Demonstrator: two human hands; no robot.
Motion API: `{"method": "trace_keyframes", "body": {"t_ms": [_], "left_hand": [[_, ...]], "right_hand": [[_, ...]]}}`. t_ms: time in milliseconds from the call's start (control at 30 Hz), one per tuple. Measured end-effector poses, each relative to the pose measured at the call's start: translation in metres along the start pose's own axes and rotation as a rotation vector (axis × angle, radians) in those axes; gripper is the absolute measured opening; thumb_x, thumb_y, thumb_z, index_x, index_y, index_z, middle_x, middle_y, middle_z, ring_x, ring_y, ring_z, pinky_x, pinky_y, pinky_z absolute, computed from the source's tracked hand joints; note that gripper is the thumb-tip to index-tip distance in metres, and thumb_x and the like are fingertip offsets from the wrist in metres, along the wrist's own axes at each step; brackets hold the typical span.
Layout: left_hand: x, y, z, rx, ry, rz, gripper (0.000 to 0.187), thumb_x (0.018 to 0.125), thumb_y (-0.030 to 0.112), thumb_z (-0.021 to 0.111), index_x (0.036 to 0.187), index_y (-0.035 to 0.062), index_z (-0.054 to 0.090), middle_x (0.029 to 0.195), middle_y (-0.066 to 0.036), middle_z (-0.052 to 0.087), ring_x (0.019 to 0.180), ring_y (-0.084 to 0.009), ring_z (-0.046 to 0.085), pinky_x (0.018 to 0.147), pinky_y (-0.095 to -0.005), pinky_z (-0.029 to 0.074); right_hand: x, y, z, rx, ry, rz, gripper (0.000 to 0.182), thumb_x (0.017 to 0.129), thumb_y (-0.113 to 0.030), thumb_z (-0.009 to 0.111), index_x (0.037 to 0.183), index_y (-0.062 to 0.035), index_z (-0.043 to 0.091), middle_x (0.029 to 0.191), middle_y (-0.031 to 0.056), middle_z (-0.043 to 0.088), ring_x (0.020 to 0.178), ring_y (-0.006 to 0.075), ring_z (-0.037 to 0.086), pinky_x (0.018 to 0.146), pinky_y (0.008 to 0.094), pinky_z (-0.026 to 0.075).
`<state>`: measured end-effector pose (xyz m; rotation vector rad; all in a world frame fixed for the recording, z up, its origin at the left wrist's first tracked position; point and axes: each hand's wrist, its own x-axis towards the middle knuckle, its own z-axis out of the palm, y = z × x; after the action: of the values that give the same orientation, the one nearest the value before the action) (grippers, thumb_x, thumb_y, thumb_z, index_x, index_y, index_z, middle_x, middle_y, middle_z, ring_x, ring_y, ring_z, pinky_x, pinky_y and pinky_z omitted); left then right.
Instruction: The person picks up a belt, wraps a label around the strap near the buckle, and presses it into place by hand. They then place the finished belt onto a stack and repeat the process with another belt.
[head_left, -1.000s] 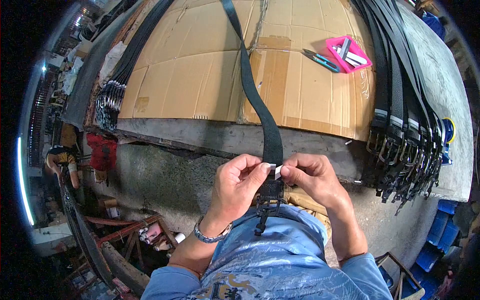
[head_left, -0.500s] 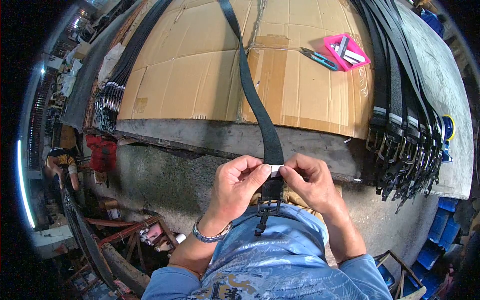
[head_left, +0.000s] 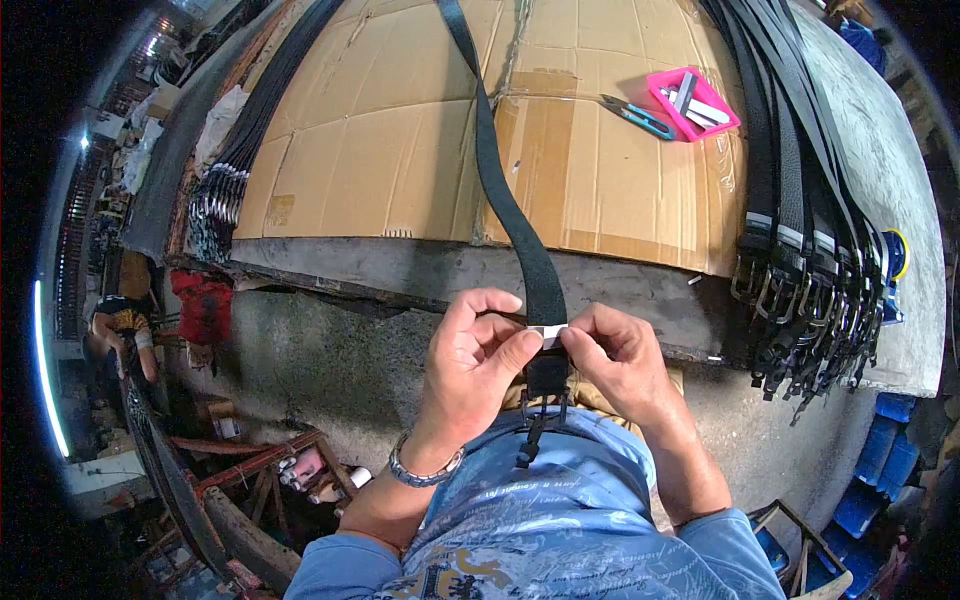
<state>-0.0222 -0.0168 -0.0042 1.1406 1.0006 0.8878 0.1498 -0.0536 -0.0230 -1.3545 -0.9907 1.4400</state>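
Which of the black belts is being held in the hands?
The single belt running down the middle of the cardboard; both hands pinch a white strip around it. The other belts lie in untouched bundles at the sides.

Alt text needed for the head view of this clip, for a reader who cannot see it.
Both hands, left hand and right hand, pinch a white band wrapped around a black belt just above its buckle. The belt runs up across a cardboard sheet, with piles of belts at each side and a pink tray beside scissors.
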Motion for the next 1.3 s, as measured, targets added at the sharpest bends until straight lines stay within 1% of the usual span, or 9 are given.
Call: {"method": "trace_keyframes", "body": {"t_ms": [67, 133, 233, 300, 567, 733, 833, 1033, 1300], "left_hand": [[0.000, -0.002, 0.000, -0.055, 0.018, 0.042, 0.018, 0.090, 0.011, 0.068, 0.102, -0.0004, 0.061, 0.084, -0.003, 0.067, 0.076, -0.0055, 0.060, 0.065, -0.0214, 0.049], [0.000, -0.009, -0.003, 0.136, 0.018, 0.141, 0.015, 0.090, 0.010, 0.068, 0.100, 0.0004, 0.063, 0.085, -0.004, 0.068, 0.078, -0.0071, 0.062, 0.067, -0.0217, 0.050], [0.000, -0.005, -0.004, 0.293, -0.021, 0.183, 0.012, 0.090, 0.008, 0.067, 0.099, 0.0017, 0.065, 0.085, -0.003, 0.068, 0.079, -0.0074, 0.063, 0.068, -0.0218, 0.050], [0.001, -0.008, -0.004, 0.285, -0.021, 0.193, 0.011, 0.090, 0.009, 0.067, 0.099, 0.0020, 0.066, 0.085, -0.003, 0.068, 0.079, -0.0073, 0.062, 0.068, -0.0217, 0.050], [0.003, -0.011, -0.008, 0.202, -0.039, 0.135, 0.012, 0.090, 0.010, 0.067, 0.100, 0.0027, 0.069, 0.087, -0.004, 0.069, 0.079, -0.0081, 0.063, 0.068, -0.0215, 0.050], [0.005, -0.014, -0.008, 0.325, -0.051, 0.229, 0.011, 0.090, 0.008, 0.066, 0.100, 0.0022, 0.066, 0.087, -0.002, 0.067, 0.081, -0.0079, 0.063, 0.069, -0.0212, 0.050], [0.005, -0.012, -0.007, 0.217, -0.064, 0.171, 0.009, 0.090, 0.007, 0.066, 0.099, 0.0030, 0.065, 0.089, -0.001, 0.066, 0.082, -0.0075, 0.062, 0.070, -0.0210, 0.050], [0.009, -0.024, -0.017, 0.093, -0.112, 0.205, 0.008, 0.088, 0.004, 0.068, 0.095, 0.0049, 0.062, 0.089, 0.001, 0.063, 0.081, -0.0057, 0.060, 0.071, -0.0206, 0.049], [0.009, -0.026, -0.016, 0.047, -0.132, 0.195, 0.009, 0.088, 0.003, 0.068, 0.095, 0.0056, 0.063, 0.090, 0.001, 0.063, 0.082, -0.0055, 0.060, 0.072, -0.0205, 0.050]], "right_hand": [[0.000, 0.000, 0.000, 0.029, -0.011, -0.010, 0.019, 0.092, -0.014, 0.062, 0.081, 0.0009, 0.061, 0.066, -0.0049, 0.053, 0.062, 0.0013, 0.044, 0.050, 0.0219, 0.036], [0.000, 0.001, -0.001, 0.060, -0.021, -0.020, 0.018, 0.092, -0.014, 0.062, 0.082, 0.0004, 0.061, 0.067, -0.0052, 0.053, 0.063, 0.0012, 0.044, 0.051, 0.0216, 0.036], [0.001, 0.003, -0.003, 0.079, -0.051, -0.003, 0.016, 0.094, -0.014, 0.061, 0.084, -0.0007, 0.062, 0.070, -0.0061, 0.054, 0.065, 0.0011, 0.045, 0.054, 0.0207, 0.037], [0.001, 0.004, -0.002, 0.109, -0.052, -0.050, 0.016, 0.094, -0.015, 0.061, 0.086, -0.0015, 0.062, 0.071, -0.0065, 0.053, 0.065, 0.0011, 0.044, 0.054, 0.0205, 0.037], [0.001, 0.007, -0.005, 0.080, -0.071, -0.029, 0.018, 0.095, -0.017, 0.060, 0.086, -0.0015, 0.062, 0.072, -0.0065, 0.053, 0.066, 0.0016, 0.044, 0.056, 0.0207, 0.037], [0.002, 0.007, -0.005, 0.081, -0.067, -0.033, 0.018, 0.095, -0.017, 0.060, 0.087, -0.0017, 0.062, 0.072, -0.0065, 0.053, 0.067, 0.0015, 0.044, 0.056, 0.0207, 0.037], [0.001, 0.008, -0.005, 0.075, -0.071, -0.020, 0.017, 0.095, -0.017, 0.060, 0.088, -0.0016, 0.062, 0.072, -0.0063, 0.054, 0.068, 0.0017, 0.045, 0.057, 0.0207, 0.038], [0.001, 0.003, -0.002, 0.175, -0.082, -0.039, 0.015, 0.095, -0.015, 0.061, 0.089, -0.0007, 0.062, 0.074, -0.0057, 0.055, 0.068, 0.0014, 0.046, 0.057, 0.0209, 0.039], [0.001, -0.004, -0.002, -0.059, 0.041, -0.029, 0.018, 0.089, -0.012, 0.064, 0.080, 0.0024, 0.062, 0.066, -0.0019, 0.055, 0.062, 0.0026, 0.047, 0.051, 0.0229, 0.039]]}}
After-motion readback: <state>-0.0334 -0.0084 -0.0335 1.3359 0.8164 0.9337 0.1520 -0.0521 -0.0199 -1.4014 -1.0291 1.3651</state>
